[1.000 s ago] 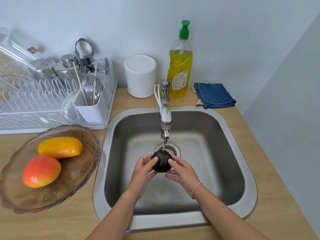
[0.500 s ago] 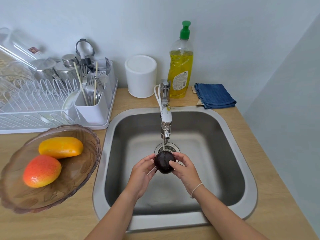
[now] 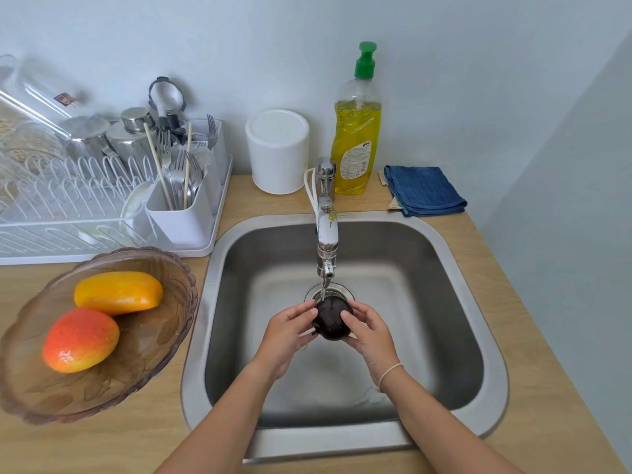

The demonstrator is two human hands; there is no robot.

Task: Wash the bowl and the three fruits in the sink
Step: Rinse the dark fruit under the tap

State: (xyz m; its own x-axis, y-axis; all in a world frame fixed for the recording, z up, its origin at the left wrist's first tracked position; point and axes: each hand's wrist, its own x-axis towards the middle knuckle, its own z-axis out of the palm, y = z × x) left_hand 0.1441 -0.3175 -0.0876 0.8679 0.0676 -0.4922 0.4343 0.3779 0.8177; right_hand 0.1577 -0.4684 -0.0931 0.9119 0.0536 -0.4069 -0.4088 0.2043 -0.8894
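Observation:
A dark round fruit (image 3: 331, 318) is held over the steel sink (image 3: 455, 254), right under the tap (image 3: 326, 234), where a thin stream of water lands on it. My left hand (image 3: 285, 331) cups its left side and my right hand (image 3: 371, 331) its right side, thumbs on top. On the counter to the left stands a brown glass bowl (image 3: 150, 364). Inside it lie a yellow-orange fruit (image 3: 118, 292) and a red-orange fruit (image 3: 80, 338).
A white dish rack (image 3: 102, 213) with cutlery and metal cups fills the back left. Behind the sink stand a white canister (image 3: 277, 150) and a yellow dish soap bottle (image 3: 355, 131). A folded blue cloth (image 3: 422, 189) lies at the back right. A wall runs along the right.
Both hands have turned the dark fruit under the stream and lifted it slightly toward the tap. The bowl and its two fruits have not moved.

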